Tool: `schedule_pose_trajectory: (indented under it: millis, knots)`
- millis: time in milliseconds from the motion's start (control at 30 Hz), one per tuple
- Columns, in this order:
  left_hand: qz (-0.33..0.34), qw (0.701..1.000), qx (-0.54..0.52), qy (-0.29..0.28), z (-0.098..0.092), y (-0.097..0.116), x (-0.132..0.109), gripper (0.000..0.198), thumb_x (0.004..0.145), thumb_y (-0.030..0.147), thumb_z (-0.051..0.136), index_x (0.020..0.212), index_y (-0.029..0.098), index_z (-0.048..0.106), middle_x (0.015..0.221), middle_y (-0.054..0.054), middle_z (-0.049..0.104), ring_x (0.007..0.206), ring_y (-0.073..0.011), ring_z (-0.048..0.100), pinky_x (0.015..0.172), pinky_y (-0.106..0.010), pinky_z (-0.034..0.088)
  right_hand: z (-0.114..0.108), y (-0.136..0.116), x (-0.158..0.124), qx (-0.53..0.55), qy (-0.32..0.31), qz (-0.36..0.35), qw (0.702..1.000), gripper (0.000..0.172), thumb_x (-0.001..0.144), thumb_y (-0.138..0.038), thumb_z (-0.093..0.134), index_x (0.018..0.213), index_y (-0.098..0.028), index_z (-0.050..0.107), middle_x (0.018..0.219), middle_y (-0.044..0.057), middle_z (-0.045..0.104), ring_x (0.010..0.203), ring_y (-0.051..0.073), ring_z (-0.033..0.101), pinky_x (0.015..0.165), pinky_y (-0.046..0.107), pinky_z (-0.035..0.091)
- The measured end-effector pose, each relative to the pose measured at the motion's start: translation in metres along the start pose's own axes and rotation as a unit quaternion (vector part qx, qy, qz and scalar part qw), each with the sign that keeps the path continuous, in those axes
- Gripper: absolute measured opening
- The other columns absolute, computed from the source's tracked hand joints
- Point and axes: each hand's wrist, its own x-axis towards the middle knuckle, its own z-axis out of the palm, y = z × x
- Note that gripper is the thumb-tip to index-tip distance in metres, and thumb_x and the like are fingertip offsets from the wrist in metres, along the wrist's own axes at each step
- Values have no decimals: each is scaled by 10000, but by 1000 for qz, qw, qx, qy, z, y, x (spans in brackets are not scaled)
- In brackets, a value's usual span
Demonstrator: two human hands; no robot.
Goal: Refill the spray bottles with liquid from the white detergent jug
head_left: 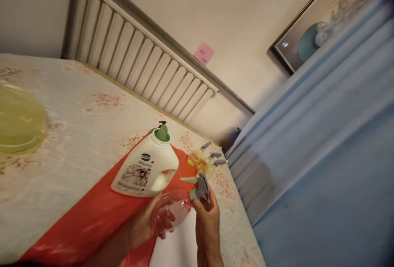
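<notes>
A clear pinkish spray bottle (174,207) lies tilted between my two hands, its grey trigger head pointing up and right. My left hand (155,219) wraps round the bottle's body, with fingers visible through the plastic. At the neck, my right hand (207,211) has its thumb and fingers closed on the grey spray head (201,189). Just beyond stands a large cream detergent jug (140,172) with a handle, a printed label and a green spout in its uncapped mouth. It rests on a red sheet (89,213).
Several small spray bottles (197,156) with yellow liquid stand near the table's far right corner. A yellow-green translucent basin (21,119) is at the left on the floral tablecloth (76,135). A white radiator (132,49) lines the wall; a blue curtain (295,143) hangs right.
</notes>
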Motion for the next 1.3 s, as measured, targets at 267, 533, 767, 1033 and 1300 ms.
schedule_pose_trajectory:
  millis: [267,533,767,1033,1300]
  knots:
    - [4,1000,-15,-14,-7,-3,2,676,857,673,464,1344,207,507,735,-42,696,602,-218,666,454,-256,408,-1,2,4,-38,21,-4,999,643,678,-272,786,1287,-179,599,1285,121,643,1115,277,617,971,414,474]
    - [12,1000,-16,-9,-9,-2,3,657,849,662,494,1328,214,539,772,-48,696,627,-204,650,475,-252,404,-3,9,4,4,14,-4,1000,850,690,-305,787,1451,-235,414,1339,134,602,1170,297,595,963,461,479]
    - [5,1000,-4,6,-8,-1,3,674,829,685,496,1284,191,555,741,-45,682,600,-198,641,471,-251,385,0,10,7,-33,34,-3,999,779,685,-285,784,1401,-201,487,1304,116,630,1136,272,613,984,430,477]
    - [5,1000,-7,8,-8,-1,5,653,820,703,499,1225,196,580,735,-27,676,599,-192,644,475,-250,381,-6,20,8,-4,25,1,1000,890,697,-326,792,1474,-222,371,1358,127,589,1218,277,572,988,426,479]
    - [-11,1000,-2,20,-14,-3,9,641,812,721,487,1204,223,583,747,-13,668,594,-178,645,477,-236,381,-9,23,8,-6,38,11,999,891,706,-313,789,1478,-213,357,1296,118,631,1160,263,614,970,409,498]
